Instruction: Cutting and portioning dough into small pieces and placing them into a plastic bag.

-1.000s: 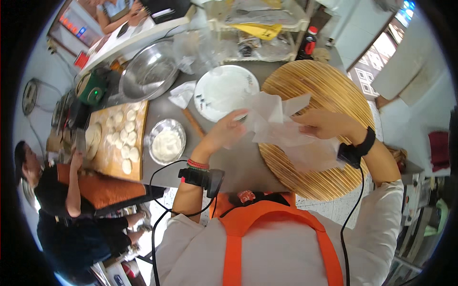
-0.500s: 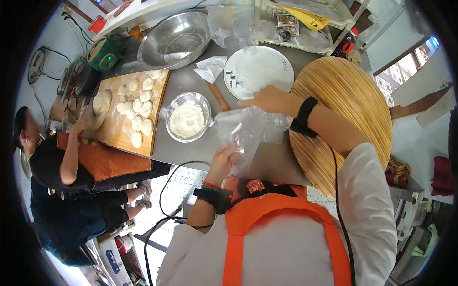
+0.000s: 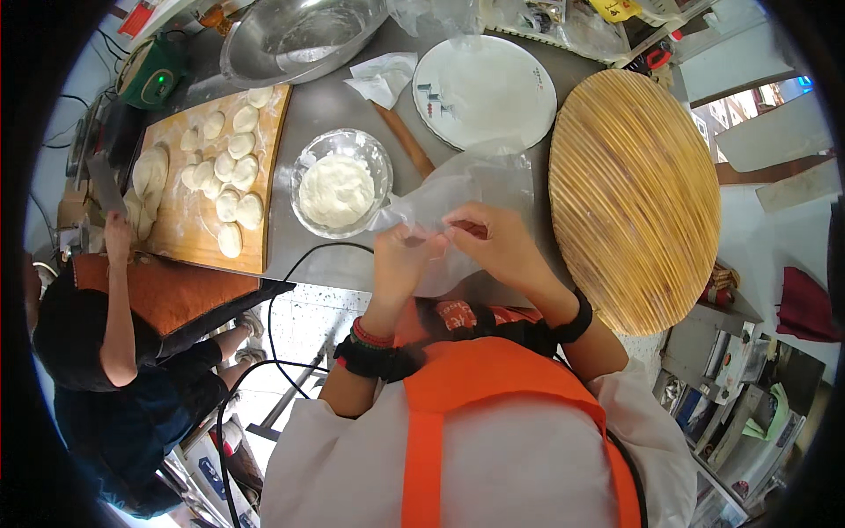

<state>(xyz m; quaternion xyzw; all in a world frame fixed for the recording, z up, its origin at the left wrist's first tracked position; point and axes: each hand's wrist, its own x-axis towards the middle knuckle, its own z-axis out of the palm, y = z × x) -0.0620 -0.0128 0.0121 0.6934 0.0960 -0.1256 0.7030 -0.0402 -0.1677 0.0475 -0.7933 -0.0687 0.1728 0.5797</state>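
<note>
My left hand (image 3: 409,248) and my right hand (image 3: 475,231) are close together near the counter's front edge, fingers pinched on a thin clear plastic bag or sheet (image 3: 480,185) that spreads beyond them over the counter. Just left of the plastic stands a metal bowl of white flour (image 3: 336,189). A wooden rolling pin (image 3: 403,136) lies behind the plastic, beside a large white round plate (image 3: 484,88) with a small printed pattern. To my right is a big round ridged bamboo board (image 3: 634,202). Exactly where the plastic ends is hard to make out.
At left, a wooden board (image 3: 264,242) holds several dough pieces; a co-worker's hand (image 3: 117,227) holds a cleaver (image 3: 106,180) beside it. Behind are a steel basin (image 3: 299,44), crumpled white paper (image 3: 383,77), a green appliance (image 3: 150,79) and a tray of packets (image 3: 563,35).
My right hand has dropped from beside the white plate to meet my left hand, which has risen slightly. The plastic is no longer over the bamboo board. The co-worker's cleaver has moved.
</note>
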